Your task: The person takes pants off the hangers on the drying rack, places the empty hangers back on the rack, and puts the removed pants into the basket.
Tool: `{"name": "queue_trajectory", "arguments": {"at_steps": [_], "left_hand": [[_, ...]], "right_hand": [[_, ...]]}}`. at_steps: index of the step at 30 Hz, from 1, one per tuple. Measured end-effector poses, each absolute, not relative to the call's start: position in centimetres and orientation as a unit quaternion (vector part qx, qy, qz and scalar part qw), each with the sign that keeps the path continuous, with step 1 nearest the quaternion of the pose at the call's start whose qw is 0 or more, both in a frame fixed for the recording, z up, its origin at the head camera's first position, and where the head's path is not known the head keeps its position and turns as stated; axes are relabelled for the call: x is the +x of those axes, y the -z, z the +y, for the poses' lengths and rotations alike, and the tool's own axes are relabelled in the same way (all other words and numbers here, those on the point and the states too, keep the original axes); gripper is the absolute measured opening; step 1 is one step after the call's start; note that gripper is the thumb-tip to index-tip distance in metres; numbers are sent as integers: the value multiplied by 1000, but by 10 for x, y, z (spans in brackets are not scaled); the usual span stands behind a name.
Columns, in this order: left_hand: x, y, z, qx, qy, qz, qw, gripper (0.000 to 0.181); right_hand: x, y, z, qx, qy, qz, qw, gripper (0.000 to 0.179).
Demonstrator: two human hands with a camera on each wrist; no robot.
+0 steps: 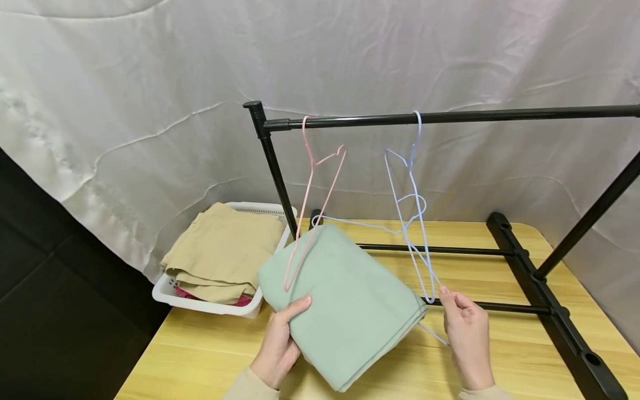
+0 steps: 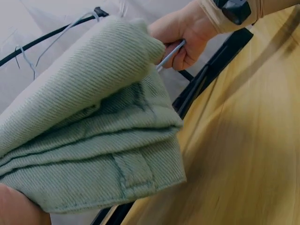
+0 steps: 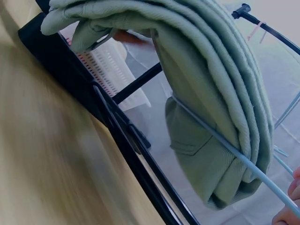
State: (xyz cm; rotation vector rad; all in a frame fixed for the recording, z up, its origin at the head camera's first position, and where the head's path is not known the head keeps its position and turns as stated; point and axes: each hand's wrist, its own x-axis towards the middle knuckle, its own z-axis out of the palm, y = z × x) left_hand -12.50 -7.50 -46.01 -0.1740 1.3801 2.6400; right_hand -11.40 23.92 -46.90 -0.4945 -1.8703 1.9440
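My left hand [image 1: 280, 339] grips folded pale green trousers [image 1: 345, 300], thumb on top. A belt loop and waistband show in the left wrist view. My right hand [image 1: 467, 333] pinches one end of a light blue hanger [image 2: 171, 54] beside the trousers. One hanger bar [image 3: 225, 143] crosses the underside of the trousers in the right wrist view; the hanger's hook points away behind them. In the head view, a pink hanger [image 1: 309, 183] and another blue hanger [image 1: 413, 161] hang from the black rail [image 1: 500, 116], the pink one in front of the trousers.
A white basket [image 1: 200, 304] with folded beige clothing [image 1: 230, 244] and something dark pink stands at the left. The rack's black foot [image 1: 555, 316] and lower crossbars stand on the wooden table [image 1: 200, 355]. A grey curtain [image 1: 175, 83] hangs behind.
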Motion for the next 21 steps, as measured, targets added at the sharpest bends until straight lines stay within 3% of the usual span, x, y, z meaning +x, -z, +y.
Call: {"name": "queue_trajectory", "arguments": {"at_steps": [16,21], "left_hand": [[-127,451,-95,-65,-882,461,66,40],[-124,450,-104,-66,-882,462,72,44]], "right_hand": [[-117,475,238,-169,-723,-647,171,33],[-118,476,239,-171,-722,-648,173,35]]}}
